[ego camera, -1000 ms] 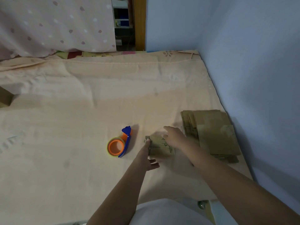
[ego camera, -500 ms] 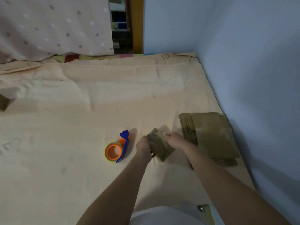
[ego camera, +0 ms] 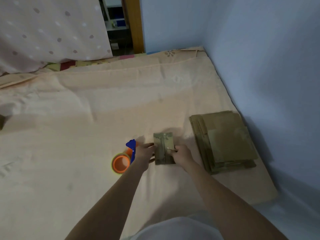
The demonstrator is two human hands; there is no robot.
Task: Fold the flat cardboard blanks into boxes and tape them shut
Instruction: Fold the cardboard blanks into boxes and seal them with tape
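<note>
A small brown cardboard box (ego camera: 163,147) with shiny tape along its top seam sits on the peach bed sheet (ego camera: 86,118). My left hand (ego camera: 144,153) grips its left side and my right hand (ego camera: 182,155) grips its right side. An orange tape roll in a blue dispenser (ego camera: 122,161) lies just left of my left hand. A stack of flat cardboard blanks (ego camera: 223,141) lies to the right of the box, beside the wall.
A blue wall (ego camera: 268,75) runs along the right edge of the bed. A dotted pink cloth (ego camera: 48,32) hangs at the back left. A brown object (ego camera: 1,121) shows at the far left edge.
The box was lying sideways under my hands, then got lifted and tilted. It now points lengthwise away from me with both hands on its sides.
</note>
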